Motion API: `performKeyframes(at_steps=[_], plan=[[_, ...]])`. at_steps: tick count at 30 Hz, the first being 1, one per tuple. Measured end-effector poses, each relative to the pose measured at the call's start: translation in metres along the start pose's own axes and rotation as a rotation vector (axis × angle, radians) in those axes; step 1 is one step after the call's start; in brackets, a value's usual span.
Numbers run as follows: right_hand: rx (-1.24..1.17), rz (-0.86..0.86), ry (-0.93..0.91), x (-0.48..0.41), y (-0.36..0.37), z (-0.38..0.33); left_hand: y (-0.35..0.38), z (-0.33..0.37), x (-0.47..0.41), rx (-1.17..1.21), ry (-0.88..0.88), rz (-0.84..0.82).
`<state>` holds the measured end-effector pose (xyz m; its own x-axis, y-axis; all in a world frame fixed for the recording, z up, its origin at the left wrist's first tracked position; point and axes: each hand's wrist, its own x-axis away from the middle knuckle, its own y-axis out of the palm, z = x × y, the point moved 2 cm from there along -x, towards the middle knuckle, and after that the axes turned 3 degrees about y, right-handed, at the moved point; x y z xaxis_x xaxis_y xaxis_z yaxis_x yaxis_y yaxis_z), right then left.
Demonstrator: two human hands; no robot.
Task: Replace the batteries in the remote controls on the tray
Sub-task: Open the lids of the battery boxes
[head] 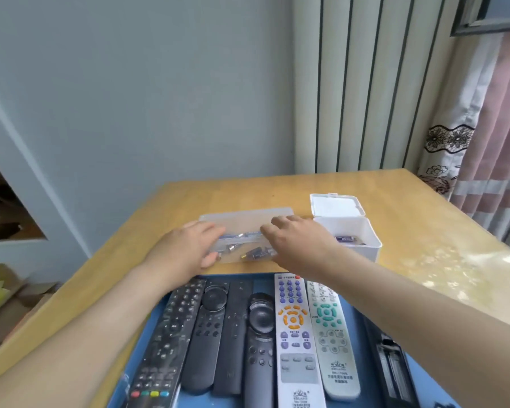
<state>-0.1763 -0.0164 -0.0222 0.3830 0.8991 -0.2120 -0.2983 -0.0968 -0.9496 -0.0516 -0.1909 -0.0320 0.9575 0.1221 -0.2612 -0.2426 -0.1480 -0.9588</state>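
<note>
The left hand (186, 245) grips the left end of the clear plastic box (248, 258), thumb on its near wall, fingers over the top. The right hand (295, 242) arches over the right end, fingers bent; whether it pinches anything is unclear. The box lies crosswise between both hands, loose batteries (255, 254) inside. Just nearer, the blue tray (259, 276) holds remote controls (293, 334) side by side, lengthwise away from the person.
</note>
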Motion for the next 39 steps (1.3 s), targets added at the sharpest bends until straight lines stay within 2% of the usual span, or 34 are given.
performKeyframes(at_steps=[4, 6, 7, 9, 10, 13, 17, 20, 24, 29, 31, 35, 36, 39], plan=[[0.306, 0.073, -0.105, -0.013, 0.008, -0.009, -0.004, 0.011, -0.009, -0.254, 0.066, -0.112], [0.295, 0.144, -0.189, -0.017, 0.002, -0.013, -0.013, 0.017, -0.014, -0.342, 0.071, -0.145], [0.297, 0.140, -0.221, -0.018, -0.001, -0.016, -0.019, 0.018, -0.016, -0.336, 0.054, -0.152], [0.248, -0.036, -0.214, -0.018, -0.009, -0.017, -0.030, 0.014, -0.022, -0.287, 0.001, -0.272], [0.243, -0.060, -0.175, -0.019, -0.008, -0.012, -0.035, 0.010, -0.025, -0.249, -0.010, -0.301], [0.093, 0.005, -0.055, -0.018, -0.018, 0.000, -0.045, -0.003, -0.030, -0.135, -0.012, -0.323], [-0.208, 0.144, 0.155, -0.007, -0.014, 0.015, -0.048, -0.024, -0.035, 0.123, -0.086, -0.170], [-0.261, 0.261, 0.235, -0.001, -0.006, 0.016, -0.043, -0.042, -0.039, 0.313, -0.147, -0.030], [-0.340, 0.378, 0.256, 0.003, -0.002, 0.012, -0.034, -0.045, -0.054, 0.438, -0.243, 0.206], [-0.246, 0.090, 0.091, -0.001, 0.005, 0.008, -0.019, -0.033, -0.074, 0.225, -0.511, 0.408], [-0.214, 0.052, 0.057, -0.003, 0.004, 0.009, -0.016, -0.030, -0.079, 0.186, -0.531, 0.421], [-0.172, -0.021, 0.069, -0.014, 0.004, 0.017, -0.009, -0.027, -0.092, 0.600, -0.612, 0.325], [-0.188, -0.047, 0.076, -0.017, 0.004, 0.020, -0.006, -0.027, -0.094, 0.620, -0.603, 0.246], [-0.371, -0.148, 0.116, -0.024, 0.003, 0.025, 0.005, -0.021, -0.089, 0.359, -0.430, -0.185]])
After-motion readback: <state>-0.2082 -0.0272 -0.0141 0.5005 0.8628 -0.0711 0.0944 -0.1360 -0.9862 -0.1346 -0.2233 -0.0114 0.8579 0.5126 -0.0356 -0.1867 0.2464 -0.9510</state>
